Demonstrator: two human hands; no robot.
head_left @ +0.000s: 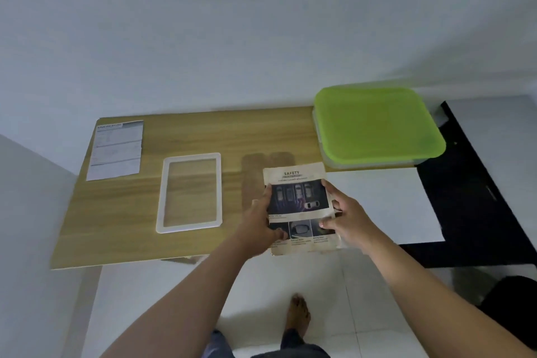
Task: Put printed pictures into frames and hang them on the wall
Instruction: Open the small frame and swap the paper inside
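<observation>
Printed picture (300,206) is held between left hand (261,224) and right hand (347,216), each pinching a side edge.

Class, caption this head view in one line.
Left hand and right hand hold a printed safety picture beside an empty white frame on the wooden table.

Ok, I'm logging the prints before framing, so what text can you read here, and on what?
"SAFETY": heading atop the printed picture, held by the left hand and the right hand.
Banner below it and the captions under its photos: too small to read.
Paper sheet at the left end of the table: heading and text too blurred to read.
</observation>
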